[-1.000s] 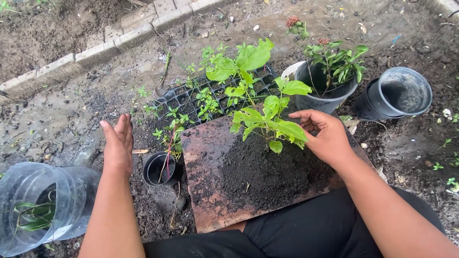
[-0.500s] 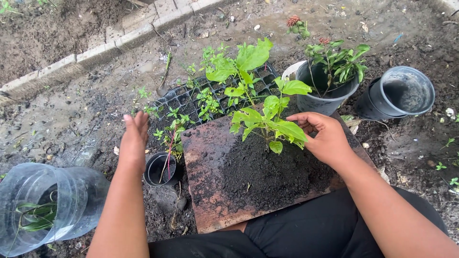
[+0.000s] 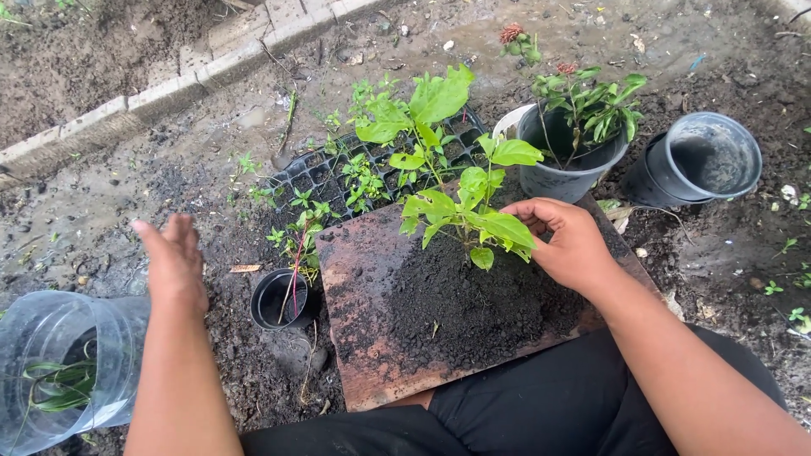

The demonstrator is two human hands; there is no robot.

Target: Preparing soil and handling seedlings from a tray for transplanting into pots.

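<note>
Fingers of the right hand (image 3: 573, 247) curl in around the stem of a leafy seedling (image 3: 467, 211), though the leaves hide the exact contact, so I cannot tell whether the grip is truly pinching the stem or just cupped against it. The seedling stands upright in a mound of dark soil (image 3: 473, 300) heaped on a rusty brown board (image 3: 359, 279) that lies across the person's lap, its near edge cut off by black trousers (image 3: 524, 414).

The left hand (image 3: 173, 262) hovers flat with the fingers spread, holding nothing, over bare muddy ground. It is just left of a small black pot (image 3: 279, 300) with a thin red-stemmed sprout in it, and above a clear plastic container (image 3: 59, 363) lying at the lower left, partly out of frame, with green blades inside.

Behind the board, a black seedling tray (image 3: 338, 173) shows only in part under foliage. To the right stands a grey pot (image 3: 562, 173) with a flowering plant, and beside it a black pot (image 3: 701, 160) tipped toward the viewer. A brick edging (image 3: 152, 93) runs across the upper left.
</note>
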